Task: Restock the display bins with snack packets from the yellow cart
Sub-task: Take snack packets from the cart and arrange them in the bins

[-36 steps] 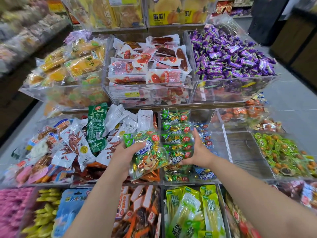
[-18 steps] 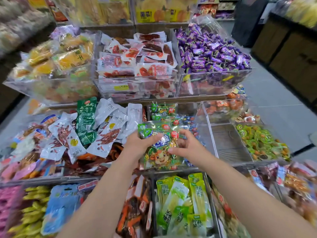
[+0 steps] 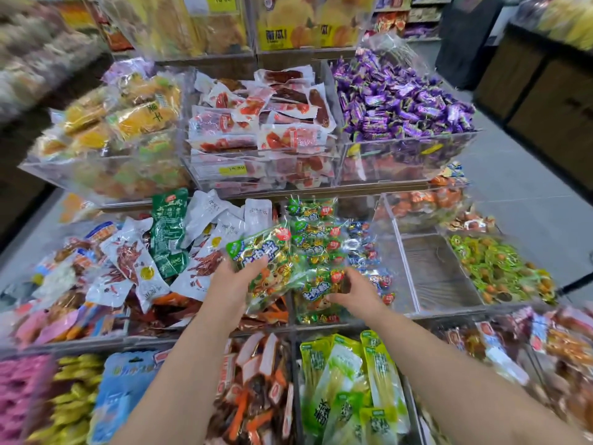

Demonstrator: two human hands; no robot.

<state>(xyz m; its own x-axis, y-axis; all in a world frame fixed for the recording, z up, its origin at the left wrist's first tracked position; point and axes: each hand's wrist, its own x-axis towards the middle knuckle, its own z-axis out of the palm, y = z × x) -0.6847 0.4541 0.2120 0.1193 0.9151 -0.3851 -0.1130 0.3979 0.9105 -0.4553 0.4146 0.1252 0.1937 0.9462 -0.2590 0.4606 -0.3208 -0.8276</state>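
Observation:
My left hand [image 3: 236,281] grips a clear bag of green and gold wrapped candies [image 3: 266,264], tilted above the middle tier of the display. My right hand [image 3: 353,292] pinches the lower edge of another such bag [image 3: 321,284] that lies in the clear bin [image 3: 390,226] just right of it. That bin holds a stack of the same green candy bags [image 3: 316,234] and some blue and red wrapped sweets [image 3: 365,248]. The yellow cart is out of view.
An empty bin compartment [image 3: 436,271] lies right of my hands, then green wrapped sweets [image 3: 500,268]. White and green packets [image 3: 179,248] fill the bin on the left. Purple candies [image 3: 401,97] and red meat packs [image 3: 266,123] sit on the upper tier. Green pickle packs [image 3: 349,383] are below.
My right hand has dropped from the held bag to a bag lying in the bin. The left hand has tilted its bag and moved it slightly left. The camera has shifted.

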